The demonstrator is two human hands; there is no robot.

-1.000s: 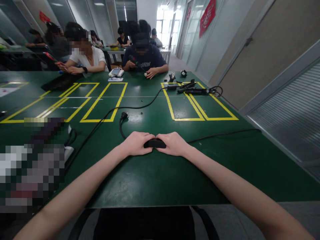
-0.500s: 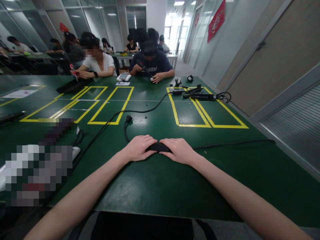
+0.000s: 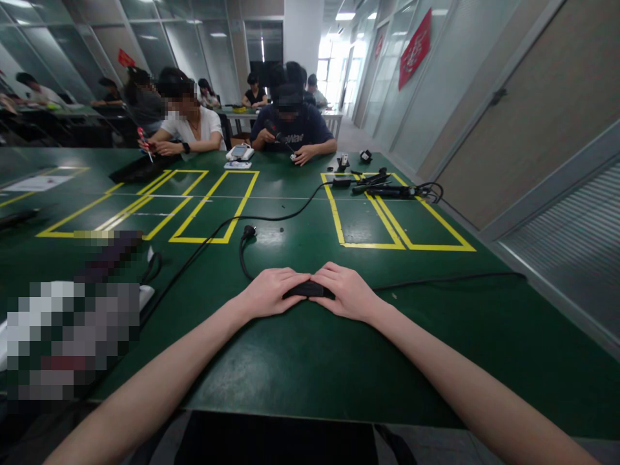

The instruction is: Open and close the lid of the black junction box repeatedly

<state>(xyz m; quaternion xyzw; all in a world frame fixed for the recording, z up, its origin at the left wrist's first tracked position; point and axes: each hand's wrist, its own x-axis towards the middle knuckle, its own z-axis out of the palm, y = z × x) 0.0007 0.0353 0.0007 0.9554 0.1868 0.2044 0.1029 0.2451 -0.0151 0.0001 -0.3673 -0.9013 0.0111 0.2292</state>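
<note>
A slim black power adapter (image 3: 309, 292) lies low over the green table (image 3: 271, 368) directly in front of me, partly covered by my fingers. My left hand (image 3: 271, 292) is closed round its left part, and my right hand (image 3: 345, 292) grips the right part. My fingertips meet over its top, with the thumbs along the near side. A black cord with a plug (image 3: 248, 232) curves down behind my left hand. From behind my right hand a black cable (image 3: 450, 279) runs to the right across the table. Where the cords join the adapter is hidden.
Another black cord (image 3: 261, 217) snakes across the table. Black cabled devices (image 3: 387, 190) lie on the yellow tape outlines (image 3: 368, 246) ahead. Blurred items (image 3: 92, 329) are at left. Across the table, one co-worker (image 3: 295, 132) holds a tool; another (image 3: 194, 126) handles a red-and-white item.
My left fingers have slid right to meet my right fingers over the adapter. More of the adapter's near side shows now. The view has shifted slightly.
</note>
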